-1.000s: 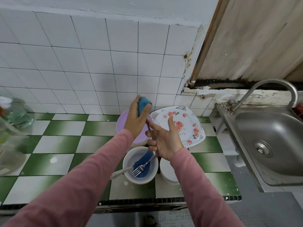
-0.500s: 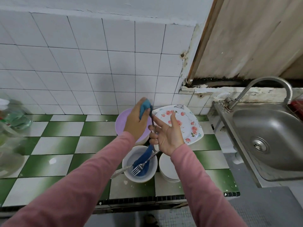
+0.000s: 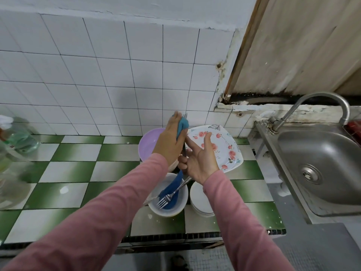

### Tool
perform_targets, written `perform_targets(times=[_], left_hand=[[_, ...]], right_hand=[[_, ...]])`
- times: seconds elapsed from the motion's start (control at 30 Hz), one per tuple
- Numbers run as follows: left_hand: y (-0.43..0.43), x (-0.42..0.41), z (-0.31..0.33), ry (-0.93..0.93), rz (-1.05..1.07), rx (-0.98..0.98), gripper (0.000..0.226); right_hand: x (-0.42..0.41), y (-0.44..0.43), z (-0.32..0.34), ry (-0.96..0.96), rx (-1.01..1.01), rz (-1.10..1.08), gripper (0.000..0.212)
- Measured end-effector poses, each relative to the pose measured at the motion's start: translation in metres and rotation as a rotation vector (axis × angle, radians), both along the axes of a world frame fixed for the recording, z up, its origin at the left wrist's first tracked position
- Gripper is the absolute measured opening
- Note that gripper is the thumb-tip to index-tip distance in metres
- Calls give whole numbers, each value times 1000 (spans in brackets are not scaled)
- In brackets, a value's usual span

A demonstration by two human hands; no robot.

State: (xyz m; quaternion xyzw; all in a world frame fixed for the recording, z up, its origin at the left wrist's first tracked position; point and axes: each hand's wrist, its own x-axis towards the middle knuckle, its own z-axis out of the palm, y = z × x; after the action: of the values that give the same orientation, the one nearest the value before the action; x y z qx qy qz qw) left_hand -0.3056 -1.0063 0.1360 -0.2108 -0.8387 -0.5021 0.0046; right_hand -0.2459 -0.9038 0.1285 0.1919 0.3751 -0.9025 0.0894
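1. Above the counter's (image 3: 74,171) middle, the right hand (image 3: 201,163) holds a fork (image 3: 184,151) upright, tines at the top, in front of the tiled wall.
2. Its lower fingers (image 3: 182,163) curl round the fork's handle. The two upper fingers are straight and spread, pointing toward the far floral plate (image 3: 226,147).
3. The left hand (image 3: 169,145) grips a teal cloth (image 3: 183,125) and pinches it against the upper part of the fork. Only the tine tips show above the cloth.
4. The two hands touch along the fork's shaft, left hand above, right hand below.
5. Below them stands a white bowl (image 3: 180,207), holding a second fork (image 3: 166,198) and a dark blue item (image 3: 172,187) that leans up toward the right hand.
6. Just right of the bowl is a stack of white plates (image 3: 198,202).
7. Behind the left hand is a purple bowl (image 3: 148,143). The floral plate leans just right of it, partly hidden by the right hand.
8. At the far right, a steel sink (image 3: 322,157) with a curved tap (image 3: 320,97) adjoins the counter.
9. At the left edge stands a blurred clear bottle (image 3: 18,137).
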Motion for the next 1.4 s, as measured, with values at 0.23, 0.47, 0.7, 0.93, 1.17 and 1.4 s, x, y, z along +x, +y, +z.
perform_targets(times=[0.23, 0.47, 0.7, 0.93, 1.17, 1.4], left_hand=[[-4, 3, -9, -45, -59, -36, 59], [-1, 4, 0, -190, 14, 125, 57], [-1, 0, 4, -255, 66, 208, 54], [-2, 4, -7, -322, 21, 158, 52], [-3, 9, -11, -353, -56, 187, 48], [-7, 6, -17, -346, -109, 142, 37]], right_hand=[[-1, -2, 4, 4, 9, -14, 94], [0, -4, 10, 27, 67, 46, 93], [1, -8, 6, 13, 135, 51, 89], [-16, -8, 11, 34, 161, 5, 87], [-20, 5, 18, -20, 496, 56, 73], [-29, 14, 30, 2, 572, 16, 44]])
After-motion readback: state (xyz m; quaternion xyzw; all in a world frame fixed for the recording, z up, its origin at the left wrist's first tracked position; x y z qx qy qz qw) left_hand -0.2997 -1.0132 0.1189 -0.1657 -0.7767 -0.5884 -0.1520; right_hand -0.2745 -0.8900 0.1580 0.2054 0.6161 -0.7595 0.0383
